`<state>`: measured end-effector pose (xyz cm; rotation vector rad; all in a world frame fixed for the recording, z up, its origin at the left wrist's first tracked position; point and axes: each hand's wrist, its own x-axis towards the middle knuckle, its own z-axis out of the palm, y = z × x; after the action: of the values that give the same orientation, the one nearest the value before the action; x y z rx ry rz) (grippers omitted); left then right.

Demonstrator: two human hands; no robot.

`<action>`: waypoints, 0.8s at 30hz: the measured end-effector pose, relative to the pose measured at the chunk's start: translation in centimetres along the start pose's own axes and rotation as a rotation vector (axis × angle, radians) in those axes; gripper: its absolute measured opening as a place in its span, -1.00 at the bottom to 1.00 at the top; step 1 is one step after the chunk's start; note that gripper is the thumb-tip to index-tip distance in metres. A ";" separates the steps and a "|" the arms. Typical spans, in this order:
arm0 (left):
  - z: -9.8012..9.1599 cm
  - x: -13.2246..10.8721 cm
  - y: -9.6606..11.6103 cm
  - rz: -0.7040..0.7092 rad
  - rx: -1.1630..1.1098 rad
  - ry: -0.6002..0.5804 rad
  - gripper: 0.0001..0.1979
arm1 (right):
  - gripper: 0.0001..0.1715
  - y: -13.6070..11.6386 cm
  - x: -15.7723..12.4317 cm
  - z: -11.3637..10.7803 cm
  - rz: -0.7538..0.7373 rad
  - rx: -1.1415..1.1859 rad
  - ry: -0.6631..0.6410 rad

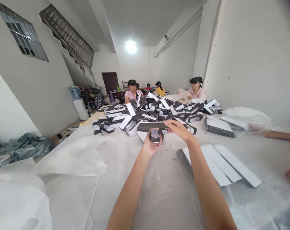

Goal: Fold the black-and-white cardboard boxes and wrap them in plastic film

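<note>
My left hand point(149, 147) is wrapped from below around a black box piece point(155, 138) with a curved end and a white inside. My right hand point(179, 129) pinches the right end of a long, dark, flat box piece point(152, 126), held level just above and behind the first. Whether the two pieces touch I cannot tell. Just beyond my hands rises a large heap of black-and-white box pieces point(127, 120), jumbled at all angles. Beside my right forearm, a clear plastic bag holds a stack of white-topped box pieces point(227, 166).
A second bagged stack point(220, 129) lies at the right, near a co-worker's arm point(282, 135). Two people sit beyond the heap, others farther back. White plastic sheets point(70, 156) cover the table's left side. Grey bags point(27, 145) lie on the floor at left.
</note>
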<state>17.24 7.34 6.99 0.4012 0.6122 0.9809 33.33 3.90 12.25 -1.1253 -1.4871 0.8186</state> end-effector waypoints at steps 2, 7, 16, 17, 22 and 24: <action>-0.4 0.1 0.5 0.014 -0.028 0.026 -0.75 | -0.56 0.2 0.1 -0.5 -0.002 0.029 0.081; -0.3 -0.8 2.3 0.029 -0.045 -0.043 -0.82 | -0.62 0.3 -0.3 -2.3 -0.011 0.153 0.204; 0.2 -2.2 3.6 0.053 -0.050 -0.191 -0.70 | -0.64 0.1 -1.3 -3.9 0.018 0.049 0.013; 0.3 -2.2 3.6 0.089 -0.029 -0.176 -0.71 | -0.60 -0.1 -1.5 -4.0 0.035 -0.031 -0.022; 0.9 -2.1 3.2 0.257 0.083 -0.112 -0.70 | -0.41 -1.4 -2.1 -3.0 0.103 -0.347 -0.132; 1.2 -2.3 3.3 0.292 0.109 -0.108 -0.70 | -0.45 -2.0 -2.3 -2.5 0.068 -0.416 -0.131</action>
<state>14.93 6.92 10.47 0.6498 0.5191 1.1986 35.28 0.92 13.89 -1.4564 -1.7897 0.6533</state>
